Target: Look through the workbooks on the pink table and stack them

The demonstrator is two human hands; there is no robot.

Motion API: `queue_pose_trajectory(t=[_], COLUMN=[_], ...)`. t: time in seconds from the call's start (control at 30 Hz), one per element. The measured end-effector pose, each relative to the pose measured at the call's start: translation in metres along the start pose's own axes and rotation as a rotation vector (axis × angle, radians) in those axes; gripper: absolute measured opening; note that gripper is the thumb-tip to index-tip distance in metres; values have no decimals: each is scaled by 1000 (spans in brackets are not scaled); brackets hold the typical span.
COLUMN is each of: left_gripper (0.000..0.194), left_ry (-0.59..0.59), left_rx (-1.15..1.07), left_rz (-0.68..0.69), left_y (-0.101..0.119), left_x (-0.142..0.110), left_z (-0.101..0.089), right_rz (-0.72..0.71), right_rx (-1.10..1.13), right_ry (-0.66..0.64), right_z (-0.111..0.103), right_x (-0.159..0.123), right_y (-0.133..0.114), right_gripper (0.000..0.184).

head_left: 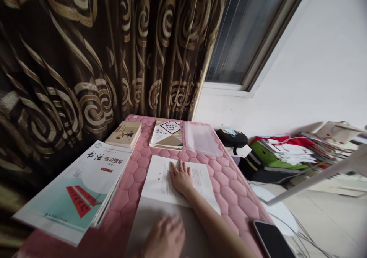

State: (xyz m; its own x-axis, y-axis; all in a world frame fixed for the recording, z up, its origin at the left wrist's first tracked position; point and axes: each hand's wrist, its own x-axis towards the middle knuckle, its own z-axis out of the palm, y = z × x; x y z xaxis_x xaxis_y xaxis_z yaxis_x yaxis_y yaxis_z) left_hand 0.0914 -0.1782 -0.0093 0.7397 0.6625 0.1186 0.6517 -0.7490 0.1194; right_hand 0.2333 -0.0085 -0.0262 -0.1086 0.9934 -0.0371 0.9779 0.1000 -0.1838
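An open book (197, 170) lies on the pink padded table cover. Its far page carries printed text, while the near page (143, 219) is in grey shadow and looks plain. Flat on the far page rests my right hand (182, 177), fingers spread, pressing on the paper with nothing held. My left hand (166, 237) is over the near page at the bottom of the view. Its fingers are smeared by motion and seem bent, so I cannot see whether they grip anything.
Left of the book lies a stack topped by a teal-and-white workbook (86, 189), with a tan book (124, 133) behind. Beyond are a white book (166, 134) and a clear plastic cover (202, 137). A phone (272, 239) sits at right, near a lamp stand (312, 177).
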Motion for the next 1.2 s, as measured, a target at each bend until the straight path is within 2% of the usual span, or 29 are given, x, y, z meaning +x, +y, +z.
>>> queue_pose_trajectory(t=[0.13,0.17,0.23,0.33,0.43,0.6,0.67,0.8,0.9,1.03,1.2], left_gripper=[56,59,61,61,59,58,56,58,59,58,56], left_ry=[-59,-75,-87,-61,-21,53,70,59,41,46,89], left_rx=[8,16,22,28,49,68,61,11,-26,-44,-14], left_rz=[-523,-605,-672,-673,-693,-684,-679,-685,-686,-687,-706], left_y=[-69,-82,-99,-104,-100,-100,-101,-102,-101,-100,-98], left_x=[35,38,38,33,31,31,30,29,29,29,29], left_z=[-23,-25,-22,-11,-3,4,5,4,1,-4,-7], right_rz=[-15,-16,2,34,-20,-8,15,60,97,85,-19], right_rx=[-21,-25,-27,-30,-3,119,158,165,152,132,154], right_ry=[15,13,1,31,126,190,166,116,103,136,150], right_z=[0,-1,-4,-8,-7,-1,-3,-12,-15,-12,-3], right_x=[-1,-1,0,3,10,34,50,84,101,96,59], right_y=[2,2,-1,-18,-46,-83,-86,-81,-80,-85,-87], right_gripper=[54,54,54,51,49,61,60,47,43,44,47])
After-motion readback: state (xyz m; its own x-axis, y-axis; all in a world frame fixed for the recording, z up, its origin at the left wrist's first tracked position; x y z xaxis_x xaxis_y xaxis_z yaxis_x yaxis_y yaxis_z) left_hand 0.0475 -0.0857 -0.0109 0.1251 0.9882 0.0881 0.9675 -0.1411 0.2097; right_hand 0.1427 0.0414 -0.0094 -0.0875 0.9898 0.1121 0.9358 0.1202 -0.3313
